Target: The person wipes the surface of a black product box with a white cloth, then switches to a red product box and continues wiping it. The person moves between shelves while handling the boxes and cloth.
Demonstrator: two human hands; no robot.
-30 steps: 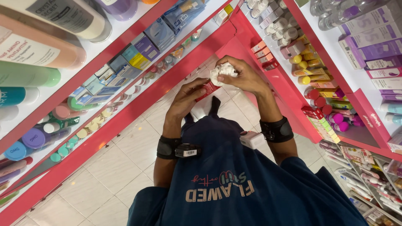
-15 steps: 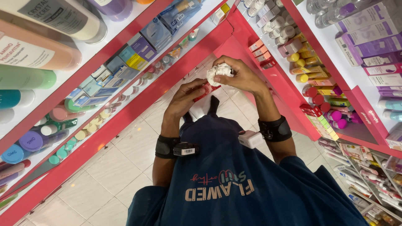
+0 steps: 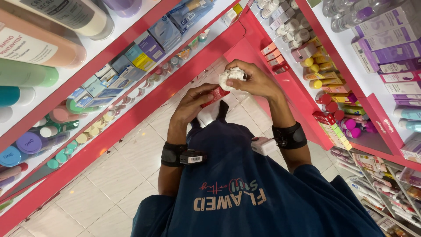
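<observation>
Head view: my left hand (image 3: pixel 193 103) pinches a small red box (image 3: pixel 215 95), probably light, stiff card, by its edges; my right hand (image 3: pixel 256 81) clutches a soft white wad (image 3: pixel 231 78) just above it.

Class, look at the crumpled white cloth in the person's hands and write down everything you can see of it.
The white cloth is a small, soft-looking wad, bunched into a rough ball with creases and folds. It looks like fabric or tissue; which one cannot be told. The fingers of one hand close round it, and it sits just above a small red item held by the other hand, over the tiled floor between red shelves.
</observation>
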